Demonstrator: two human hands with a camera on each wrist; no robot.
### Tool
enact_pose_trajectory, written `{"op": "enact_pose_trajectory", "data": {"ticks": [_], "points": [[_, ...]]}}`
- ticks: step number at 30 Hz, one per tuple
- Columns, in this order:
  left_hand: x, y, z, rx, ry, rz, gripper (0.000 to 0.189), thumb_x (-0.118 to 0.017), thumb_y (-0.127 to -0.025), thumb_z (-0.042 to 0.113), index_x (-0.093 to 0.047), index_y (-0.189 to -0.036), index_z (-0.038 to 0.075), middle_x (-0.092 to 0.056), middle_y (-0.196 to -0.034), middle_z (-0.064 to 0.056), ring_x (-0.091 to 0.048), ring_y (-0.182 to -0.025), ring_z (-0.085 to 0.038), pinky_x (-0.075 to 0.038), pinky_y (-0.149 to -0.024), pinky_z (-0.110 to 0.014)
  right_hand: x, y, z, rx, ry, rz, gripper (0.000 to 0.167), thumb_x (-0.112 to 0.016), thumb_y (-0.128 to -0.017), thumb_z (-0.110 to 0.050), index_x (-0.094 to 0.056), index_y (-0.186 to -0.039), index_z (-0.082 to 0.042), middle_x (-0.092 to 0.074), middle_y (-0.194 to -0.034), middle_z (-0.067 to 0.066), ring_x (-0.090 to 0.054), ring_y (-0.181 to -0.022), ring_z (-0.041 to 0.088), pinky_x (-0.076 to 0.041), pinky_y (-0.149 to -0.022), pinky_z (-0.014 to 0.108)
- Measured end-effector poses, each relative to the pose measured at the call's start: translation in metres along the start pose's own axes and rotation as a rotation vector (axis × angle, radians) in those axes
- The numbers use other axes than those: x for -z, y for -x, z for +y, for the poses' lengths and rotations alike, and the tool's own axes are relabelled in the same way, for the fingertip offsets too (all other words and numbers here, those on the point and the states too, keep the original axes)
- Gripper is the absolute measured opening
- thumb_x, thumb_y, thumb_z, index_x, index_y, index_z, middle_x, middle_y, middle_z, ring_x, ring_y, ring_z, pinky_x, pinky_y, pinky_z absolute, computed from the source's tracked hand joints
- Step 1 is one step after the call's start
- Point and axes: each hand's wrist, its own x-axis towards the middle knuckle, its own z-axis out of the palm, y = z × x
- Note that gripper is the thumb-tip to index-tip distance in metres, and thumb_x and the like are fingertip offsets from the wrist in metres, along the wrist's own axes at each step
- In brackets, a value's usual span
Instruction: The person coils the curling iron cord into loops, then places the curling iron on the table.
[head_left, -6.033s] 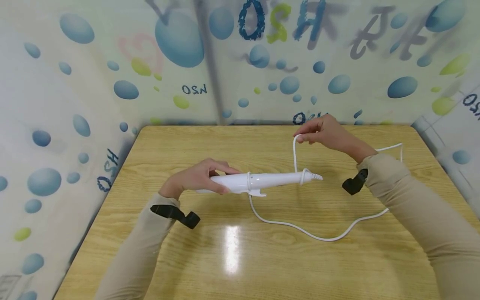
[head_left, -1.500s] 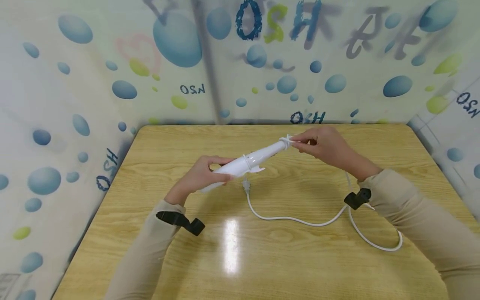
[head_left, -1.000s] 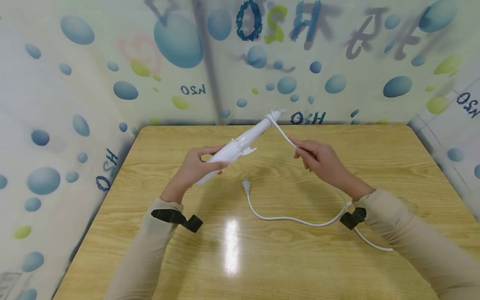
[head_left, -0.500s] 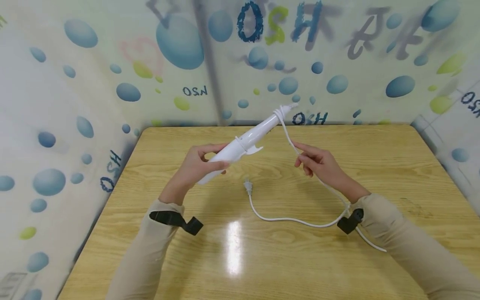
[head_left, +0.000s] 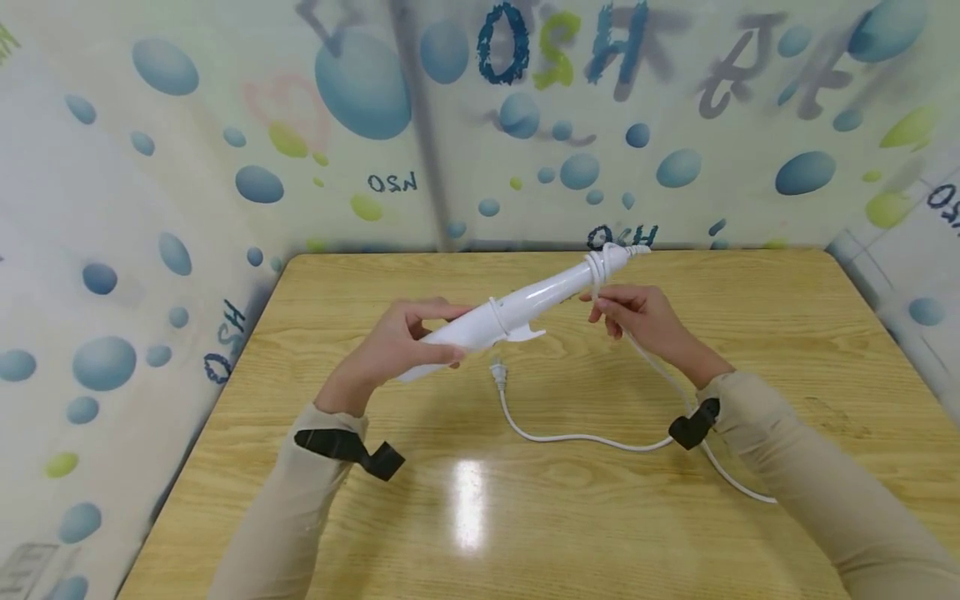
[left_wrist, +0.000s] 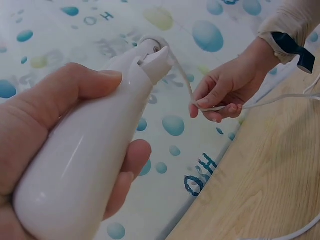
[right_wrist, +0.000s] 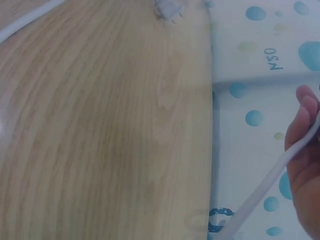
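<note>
My left hand (head_left: pixel 401 337) grips the wide end of a white, tapered corded appliance (head_left: pixel 536 300), thumb and fingers on either side of it. A small lever-like tab sticks out midway along its body; its exact kind is unclear. Held above the table, it tilts up to the right. Several turns of its white power cord (head_left: pixel 597 271) circle the narrow end. Below that end, my right hand (head_left: pixel 641 321) pinches the cord between thumb and fingers. The left wrist view shows the cord (left_wrist: pixel 186 80) running from the appliance to those fingers. The cord's plug (head_left: pixel 498 373) lies on the table.
The wooden table (head_left: pixel 600 533) carries the rest of the cord, which curves from the plug to the right and passes under my right forearm. Patterned walls (head_left: pixel 465 125) with blue and green drops stand behind and at both sides. Black straps (head_left: pixel 693 425) circle both wrists.
Cord turns at the narrow end have increased from about one to several. Over the last half second, the appliance's narrow end has swung down and right, while my right hand has come up close beneath it.
</note>
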Motion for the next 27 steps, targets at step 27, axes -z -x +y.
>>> {"op": "enact_pose_trajectory", "data": {"ticks": [27], "points": [[0.012, 0.012, -0.011, -0.065, -0.147, -0.317, 0.051, -0.072, -0.073, -0.003, -0.057, -0.121, -0.006, -0.055, -0.092, -0.015, -0.053, -0.073, -0.019, -0.05, -0.061, -0.029, 0.014, -0.031, -0.041, 0.111, 0.483, -0.285, 0.019, -0.054, -0.089, 0.004, -0.07, -0.099, 0.0, -0.063, -0.075, 0.004, -0.048, -0.053, 0.012, -0.042, -0.049, 0.026]]}}
